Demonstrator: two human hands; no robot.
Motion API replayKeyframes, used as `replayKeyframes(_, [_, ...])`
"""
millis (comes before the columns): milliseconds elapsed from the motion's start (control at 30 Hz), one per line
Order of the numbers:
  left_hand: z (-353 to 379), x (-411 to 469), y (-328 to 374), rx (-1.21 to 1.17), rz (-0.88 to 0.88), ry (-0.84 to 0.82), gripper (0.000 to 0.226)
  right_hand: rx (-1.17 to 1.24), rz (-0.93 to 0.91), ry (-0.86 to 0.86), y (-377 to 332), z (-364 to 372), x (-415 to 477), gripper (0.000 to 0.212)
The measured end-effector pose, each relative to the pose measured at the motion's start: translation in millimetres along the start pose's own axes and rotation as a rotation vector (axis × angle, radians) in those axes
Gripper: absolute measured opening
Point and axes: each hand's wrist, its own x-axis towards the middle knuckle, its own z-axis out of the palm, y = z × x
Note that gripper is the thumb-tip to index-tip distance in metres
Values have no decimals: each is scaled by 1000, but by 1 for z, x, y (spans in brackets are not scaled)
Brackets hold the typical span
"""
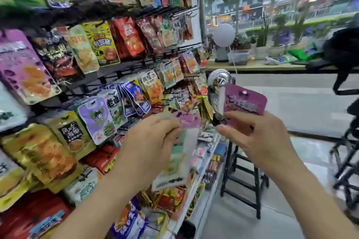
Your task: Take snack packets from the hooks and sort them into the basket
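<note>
While the right hand (258, 137) pinches the lower edge of a flat purple foil packet (245, 101), whose punched hang-hole stands above the fingers, the left hand (149, 141) grips a blurred packet with a purple top and pale green body (178, 159) that hangs below its curled fingers. Beyond the left grip, glossy hanging snack packets (108, 44) crowd a black wire rack. A black metal stool (244, 172) stands below the right grip.

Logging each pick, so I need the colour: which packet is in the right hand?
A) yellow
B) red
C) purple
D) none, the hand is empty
C: the right hand pinches the purple packet by its lower edge, while the left hand holds a separate blurred packet.
</note>
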Motion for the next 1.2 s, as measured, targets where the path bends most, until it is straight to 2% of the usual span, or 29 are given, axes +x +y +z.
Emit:
replayKeyframes(33, [0,6,-5,9,-11,14,15,11,-65,-75,-6,13,13,56])
replayKeyframes(100, [-1,15,-14,13,-75,40,17,117,-139,-223,-14,39,35,36])
replayKeyframes(167, [1,22,-21,24,-157,80,23,412,-95,-423,-16,62,52,7])
replayKeyframes(200, [3,24,-24,21,-208,110,24,567,-43,-537,-16,72,59,2])
replayKeyframes(267, [6,29,-27,-7,-326,204,16,722,4,-704,-10,90,74,7])
replayKeyframes(333, [11,34,-25,-32,-475,310,3,790,-13,-819,-2,106,91,28])
replayKeyframes(367, [14,36,-25,-43,-555,341,7,824,-25,-857,0,112,98,38])
replayKeyframes(500, [6,33,-33,62,-711,408,50,911,-18,-827,9,135,134,51])
replayKeyframes(567, [-7,28,-36,133,-776,390,71,959,-44,-812,9,145,149,46])
replayKeyframes(600, [-16,25,-36,172,-791,366,73,988,-53,-809,7,151,155,39])
replayKeyframes(700, [-42,17,-37,183,-826,388,58,1148,4,-783,-13,165,166,35])
replayKeyframes(833, [-66,17,-45,133,-866,533,25,1180,-117,-756,-52,184,177,40])
replayKeyframes(900, [-73,18,-51,117,-872,527,24,1189,-171,-723,-73,195,178,41])
replayKeyframes(1000, [-80,19,-66,58,-930,459,31,1213,-224,-701,-107,207,173,24])
replayKeyframes(1200, [-109,7,-107,120,-1007,483,27,1305,-191,-732,-173,222,154,19])
